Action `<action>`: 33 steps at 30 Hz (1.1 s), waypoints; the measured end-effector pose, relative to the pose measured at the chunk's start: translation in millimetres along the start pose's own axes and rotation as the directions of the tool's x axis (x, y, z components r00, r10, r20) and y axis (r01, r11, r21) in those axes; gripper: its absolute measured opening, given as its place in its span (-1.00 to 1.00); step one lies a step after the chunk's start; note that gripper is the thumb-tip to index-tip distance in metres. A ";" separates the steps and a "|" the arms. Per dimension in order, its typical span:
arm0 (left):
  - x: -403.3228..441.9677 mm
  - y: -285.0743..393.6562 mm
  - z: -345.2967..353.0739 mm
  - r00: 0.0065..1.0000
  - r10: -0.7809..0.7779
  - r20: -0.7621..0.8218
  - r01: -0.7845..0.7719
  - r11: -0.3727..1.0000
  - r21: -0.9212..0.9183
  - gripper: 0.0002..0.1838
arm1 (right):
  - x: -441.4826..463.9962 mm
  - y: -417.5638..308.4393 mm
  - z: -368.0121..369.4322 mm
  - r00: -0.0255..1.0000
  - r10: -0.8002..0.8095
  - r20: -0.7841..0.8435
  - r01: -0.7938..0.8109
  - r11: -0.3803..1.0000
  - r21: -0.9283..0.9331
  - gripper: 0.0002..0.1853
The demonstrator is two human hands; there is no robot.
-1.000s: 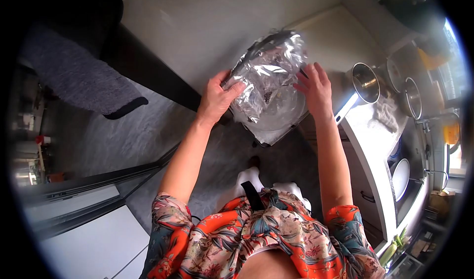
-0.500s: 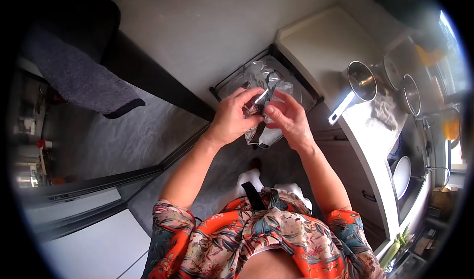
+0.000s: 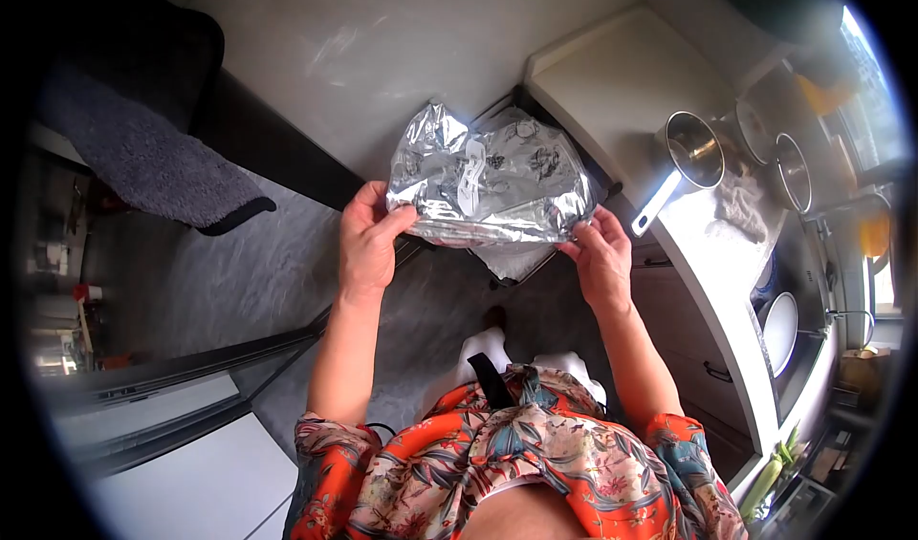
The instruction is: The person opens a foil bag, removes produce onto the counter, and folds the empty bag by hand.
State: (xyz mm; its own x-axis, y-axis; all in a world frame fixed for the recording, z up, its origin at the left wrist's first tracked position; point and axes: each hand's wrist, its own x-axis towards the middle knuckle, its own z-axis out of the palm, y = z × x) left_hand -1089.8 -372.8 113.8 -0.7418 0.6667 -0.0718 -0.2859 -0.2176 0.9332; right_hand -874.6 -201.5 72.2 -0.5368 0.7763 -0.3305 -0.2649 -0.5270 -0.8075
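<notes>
A crinkled silver foil bag (image 3: 516, 182) with dark printed marks is spread out between my two hands. My left hand (image 3: 371, 239) pinches its lower left corner, thumb on top. At the lower right corner, my right hand (image 3: 598, 253) grips the edge between thumb and fingers. Directly beneath the bag is a dark-framed stand with a plastic liner (image 3: 512, 261), mostly hidden by the foil. I cannot see whether the bag holds anything.
To the right runs a counter (image 3: 660, 72) bearing a small saucepan (image 3: 694, 150), a cloth (image 3: 741, 205) and a sink with a white bowl (image 3: 779, 333). A grey fluffy towel (image 3: 163, 158) hangs at the left. Dark-framed white panels (image 3: 201, 483) stand lower left.
My hands have moved apart, the left one leftward and the right one slightly rightward and down. The silver bag, bunched between them before, is now stretched wide and flat.
</notes>
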 end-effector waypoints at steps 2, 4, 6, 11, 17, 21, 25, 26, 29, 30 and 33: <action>-3.3 -9.1 -9.9 1.000 -0.019 -0.002 0.019 1.000 -0.023 -0.79 | -2.8 9.3 -8.7 1.000 0.002 0.025 -0.002 1.000 -0.003 -0.61; -5.8 -14.3 -18.4 0.997 -0.080 -0.003 0.080 0.995 -0.053 -0.78 | -5.5 3.5 -12.2 0.985 0.112 0.134 -0.131 0.980 0.148 -0.60; -9.6 -13.1 -16.4 0.991 -0.132 0.005 0.131 0.984 -0.120 -0.77 | -2.0 1.5 -18.1 0.946 0.278 0.164 -0.313 0.916 0.250 -0.46; -11.0 -14.3 -21.3 0.977 -0.119 0.176 0.165 0.947 -0.276 -0.73 | 6.2 -8.0 -7.2 0.877 0.466 0.113 -0.473 0.880 0.047 -0.48; -12.0 -11.6 -35.1 0.974 -0.165 0.156 0.209 0.917 -0.339 -0.65 | 7.1 -8.4 -18.2 0.890 0.378 0.256 -0.368 0.926 -0.090 -0.73; -12.2 -23.8 -62.5 0.981 -0.132 0.145 0.159 0.968 -0.195 -0.42 | -9.0 -8.9 -18.3 0.935 0.134 0.327 -0.097 0.987 -0.124 -0.77; -19.6 -11.5 -56.7 0.993 -0.106 0.042 0.095 0.974 0.207 -0.49 | -19.6 -10.1 -10.3 0.918 -0.088 0.386 0.170 0.968 -0.185 -0.82; -23.3 -11.6 -51.1 1.000 -0.025 -0.015 0.028 0.967 0.253 -0.53 | -22.8 -11.5 -5.7 0.917 -0.110 0.384 0.201 0.957 -0.207 -0.85; -34.2 0.9 -34.9 0.942 0.285 -0.179 -0.118 0.778 0.616 -0.61 | -25.8 -0.7 2.3 0.904 -0.170 0.392 0.274 0.935 -0.227 -0.87; -36.9 3.0 -31.8 0.952 0.285 -0.110 -0.191 0.836 0.514 -0.66 | -30.6 1.8 8.7 0.903 -0.169 0.394 0.263 0.944 -0.199 -0.86; -45.3 24.0 23.0 0.996 0.025 0.080 -0.051 0.941 0.336 -0.73 | -37.0 16.1 20.2 0.857 -0.254 0.448 0.403 0.873 -0.277 -0.84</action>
State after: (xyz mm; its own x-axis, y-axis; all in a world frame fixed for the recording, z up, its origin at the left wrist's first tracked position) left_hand -1049.0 -391.9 147.6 -0.6980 0.7158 -0.0197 -0.0275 0.0007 0.9996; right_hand -875.3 -245.7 81.3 -0.7518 0.6443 0.1402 -0.2258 -0.0518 -0.9728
